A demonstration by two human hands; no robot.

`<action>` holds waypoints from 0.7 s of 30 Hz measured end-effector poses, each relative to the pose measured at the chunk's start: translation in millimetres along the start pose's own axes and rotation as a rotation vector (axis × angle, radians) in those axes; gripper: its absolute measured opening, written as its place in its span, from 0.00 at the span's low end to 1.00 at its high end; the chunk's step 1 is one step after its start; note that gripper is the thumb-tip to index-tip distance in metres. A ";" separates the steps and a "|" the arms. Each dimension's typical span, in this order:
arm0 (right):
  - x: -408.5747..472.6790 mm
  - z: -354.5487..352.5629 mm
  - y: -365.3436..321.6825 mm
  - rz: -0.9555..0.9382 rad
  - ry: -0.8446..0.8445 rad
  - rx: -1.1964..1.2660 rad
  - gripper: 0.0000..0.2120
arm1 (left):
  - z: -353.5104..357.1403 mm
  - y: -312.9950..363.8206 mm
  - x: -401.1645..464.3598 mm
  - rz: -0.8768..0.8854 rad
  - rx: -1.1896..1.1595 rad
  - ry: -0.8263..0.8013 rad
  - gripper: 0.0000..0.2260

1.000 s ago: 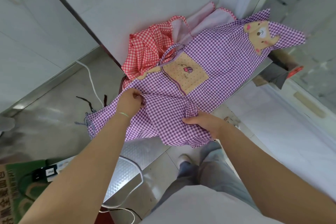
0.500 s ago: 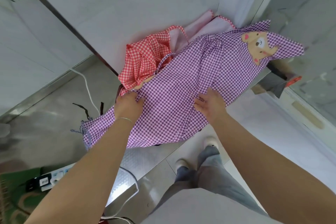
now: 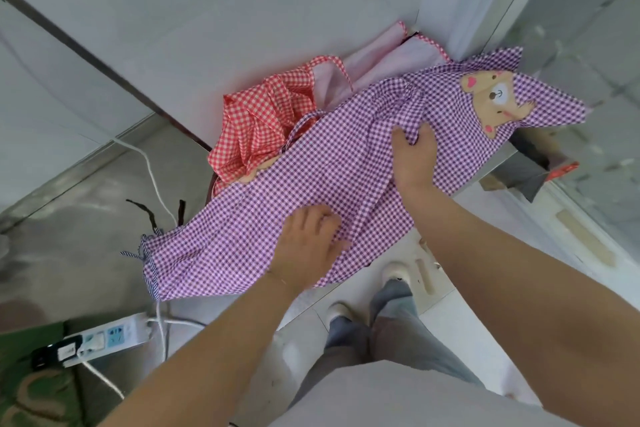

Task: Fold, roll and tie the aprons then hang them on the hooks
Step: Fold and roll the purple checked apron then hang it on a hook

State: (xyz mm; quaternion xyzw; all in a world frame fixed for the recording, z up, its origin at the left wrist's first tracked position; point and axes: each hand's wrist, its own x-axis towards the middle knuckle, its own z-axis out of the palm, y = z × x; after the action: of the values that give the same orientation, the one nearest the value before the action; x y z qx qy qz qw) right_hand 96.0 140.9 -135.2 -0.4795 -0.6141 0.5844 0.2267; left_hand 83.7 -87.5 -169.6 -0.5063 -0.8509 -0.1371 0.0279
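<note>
Purple gingham apron (image 3: 311, 184): folded lengthwise into a long band on the steel counter (image 3: 86, 218); its near long side overhangs the counter's front edge.
Long axis: runs diagonally, from the striped hem end at the near left up to the bear patch (image 3: 495, 100) at the far right.
Left hand (image 3: 308, 243): lies on the band's lower middle, near the front edge, fingers loosely bent and pressing the cloth down; it pinches nothing that I can see.
Right hand (image 3: 414, 152): farther up the band, just short of the bear patch, fingers curled into a bunched ridge of fabric.
Nearer hand: the left is closer to the hem end, the right to the bib end; a roll would likely start from one of these ends.
Red gingham apron (image 3: 263, 128): crumpled behind the purple one, against the wall at the counter's back edge, partly tucked under it.
Hooks: none in view.
</note>
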 end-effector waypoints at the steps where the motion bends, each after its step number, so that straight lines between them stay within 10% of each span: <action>1: -5.1 -2.9 0.9 -0.103 0.046 -0.047 0.16 | 8.3 10.4 -4.2 0.034 0.010 -0.070 0.20; 8: 7.3 -36.5 49.2 0.041 0.151 -0.212 0.30 | 32.2 7.9 -16.7 0.149 0.137 -0.344 0.34; 11: 17.3 -45.4 60.5 -0.247 0.151 -0.698 0.34 | 31.8 5.1 -19.1 0.205 0.155 -0.382 0.37; 15: 14.2 -37.1 63.5 -1.021 -0.316 -0.987 0.25 | 29.3 2.5 -25.7 0.282 0.190 -0.362 0.40; 21: 28.9 -26.1 71.9 -0.609 -0.861 -1.282 0.29 | 31.9 1.4 -61.3 0.293 0.289 -0.403 0.38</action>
State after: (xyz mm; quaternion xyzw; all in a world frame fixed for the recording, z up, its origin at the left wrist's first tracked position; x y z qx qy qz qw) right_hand 128.5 168.4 -205.0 -0.0629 -0.9641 0.1667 -0.1971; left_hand 117.6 -130.9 -211.5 -0.6317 -0.7678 0.0945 -0.0502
